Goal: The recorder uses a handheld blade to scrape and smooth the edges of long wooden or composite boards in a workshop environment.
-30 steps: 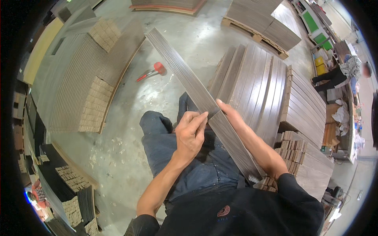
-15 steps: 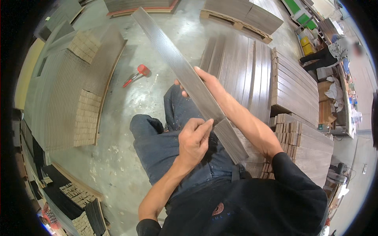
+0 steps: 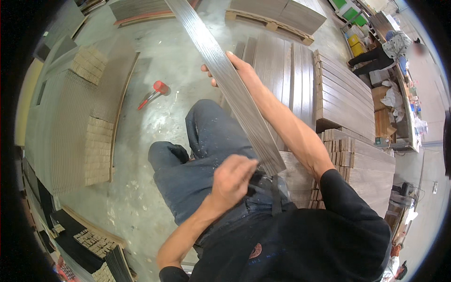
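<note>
A long grey-brown wood-grain plank [image 3: 230,77] slants across my lap, its far end running past the top edge of the view. My right hand [image 3: 235,66] is wrapped round it at mid-length, thumb on one side and fingertips showing on the other. Close beside the plank's near end, my left hand [image 3: 235,178] is blurred, its fingers curled and pressed together. Whether anything is in those fingers is hidden, and I cannot tell if they touch the plank.
On the floor to the left lies a red mallet [image 3: 160,87]. Tall stacks of panels [image 3: 66,127] stand beyond it. Stacked planks [image 3: 277,70] fill the right side, near a loaded pallet [image 3: 268,26]. Another person [image 3: 394,49] bends at a bench at far right.
My right hand and the plank have shifted up and away. The step across the plank's near part no longer shows. My left hand has dropped slightly, off the plank's face. The view has shifted slightly.
</note>
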### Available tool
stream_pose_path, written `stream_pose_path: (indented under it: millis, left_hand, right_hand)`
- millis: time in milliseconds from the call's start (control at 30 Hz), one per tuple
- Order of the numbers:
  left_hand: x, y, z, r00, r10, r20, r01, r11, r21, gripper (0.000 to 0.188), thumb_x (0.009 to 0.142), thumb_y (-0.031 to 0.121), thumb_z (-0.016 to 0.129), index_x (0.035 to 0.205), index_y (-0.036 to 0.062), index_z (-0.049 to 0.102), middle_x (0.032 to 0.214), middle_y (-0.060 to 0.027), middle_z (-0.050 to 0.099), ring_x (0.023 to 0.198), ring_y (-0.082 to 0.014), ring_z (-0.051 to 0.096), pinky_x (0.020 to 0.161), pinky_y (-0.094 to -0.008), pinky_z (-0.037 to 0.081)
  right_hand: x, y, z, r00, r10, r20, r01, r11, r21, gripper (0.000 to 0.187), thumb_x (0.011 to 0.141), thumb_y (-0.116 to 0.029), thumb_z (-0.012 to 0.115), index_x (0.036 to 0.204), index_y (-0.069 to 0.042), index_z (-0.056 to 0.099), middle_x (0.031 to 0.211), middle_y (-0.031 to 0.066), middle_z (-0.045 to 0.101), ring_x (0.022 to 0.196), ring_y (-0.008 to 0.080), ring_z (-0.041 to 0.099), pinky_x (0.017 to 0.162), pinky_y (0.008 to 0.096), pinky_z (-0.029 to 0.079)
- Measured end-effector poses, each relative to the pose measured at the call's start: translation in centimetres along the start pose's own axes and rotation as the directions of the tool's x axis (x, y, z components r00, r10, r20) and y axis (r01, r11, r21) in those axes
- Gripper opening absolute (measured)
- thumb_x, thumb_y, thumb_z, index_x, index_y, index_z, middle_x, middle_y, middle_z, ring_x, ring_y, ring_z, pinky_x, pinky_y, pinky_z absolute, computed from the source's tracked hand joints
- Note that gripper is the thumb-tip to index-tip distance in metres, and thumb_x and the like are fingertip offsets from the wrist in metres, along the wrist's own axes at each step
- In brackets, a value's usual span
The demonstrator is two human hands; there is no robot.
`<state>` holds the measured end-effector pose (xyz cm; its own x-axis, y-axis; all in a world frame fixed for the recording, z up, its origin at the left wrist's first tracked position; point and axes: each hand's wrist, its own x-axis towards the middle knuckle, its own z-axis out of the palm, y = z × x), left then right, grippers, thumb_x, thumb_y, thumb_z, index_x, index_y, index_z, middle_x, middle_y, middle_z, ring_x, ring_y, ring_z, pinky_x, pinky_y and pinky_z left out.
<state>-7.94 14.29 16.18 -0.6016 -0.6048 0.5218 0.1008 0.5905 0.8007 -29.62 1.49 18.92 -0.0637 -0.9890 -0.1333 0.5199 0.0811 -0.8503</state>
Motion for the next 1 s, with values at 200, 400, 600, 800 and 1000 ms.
stream_pose_path:
  millis: [200,400,600,800,1000]
  left_hand:
    - [2.3,-1.4,1.2,0.997,-0.075,0.002,0.075,0.996,-0.048,0.025,0.084,-0.006,0.073,0.108,0.0009,0.071,0.09,-0.015,0.067,0.08,-0.0322,0.067,0.069,-0.0389,0.055]
    - [-0.7,-0.2,-0.5,0.96,0.037,0.278,-0.027,0.999,-0.043,0.025,0.079,-0.005,0.069,0.104,0.0008,0.067,0.093,-0.0161,0.065,0.084,-0.0355,0.066,0.073,-0.0391,0.055]
    - [-2.1,-1.6,-6.1,0.583,-0.806,-0.106,0.662,0.546,-0.513,0.009,0.101,0.004,0.061,0.104,-0.0008,0.067,0.103,-0.0067,0.071,0.091,-0.017,0.067,0.081,-0.0327,0.055]
    - [-5.2,-3.0,-8.7,0.378,-0.919,-0.111,0.427,0.279,-0.86,0.014,0.104,0.019,0.063,0.111,0.0066,0.062,0.119,-0.0111,0.069,0.11,-0.0255,0.068,0.09,-0.0398,0.055]
    - [-5.8,-1.6,-8.1,0.301,-0.953,-0.04,0.439,0.176,-0.881,0.008,0.105,0.013,0.058,0.107,0.0062,0.061,0.123,-0.0139,0.068,0.116,-0.0294,0.065,0.09,-0.0433,0.055]
  right_hand:
    - [0.6,0.7,-0.9,1.0,-0.001,0.003,0.0,0.999,0.05,0.053,0.112,-0.038,0.03,0.143,-0.002,0.053,0.115,0.0156,0.069,0.08,0.018,0.066,0.075,0.0311,0.058]
    - [0.9,0.2,-1.1,1.0,-0.019,-0.02,0.019,1.0,0.004,0.055,0.108,-0.043,0.041,0.142,-0.001,0.053,0.116,0.014,0.07,0.082,0.0188,0.067,0.079,0.0322,0.057]
    - [0.3,1.5,-1.5,0.994,-0.085,-0.068,0.087,0.996,0.022,0.056,0.099,-0.041,0.059,0.136,0.0,0.056,0.117,0.0104,0.071,0.091,0.0176,0.067,0.085,0.0344,0.056]
    - [0.4,2.8,-1.7,0.992,-0.118,-0.048,0.123,0.985,0.12,0.044,0.096,-0.028,0.066,0.13,-0.001,0.06,0.123,0.0125,0.069,0.103,0.0191,0.066,0.094,0.0362,0.056]
    - [0.3,2.7,-3.0,0.973,-0.118,-0.2,0.146,0.981,0.131,0.045,0.097,-0.026,0.066,0.133,0.0,0.057,0.124,0.0131,0.068,0.105,0.0205,0.066,0.097,0.038,0.056]
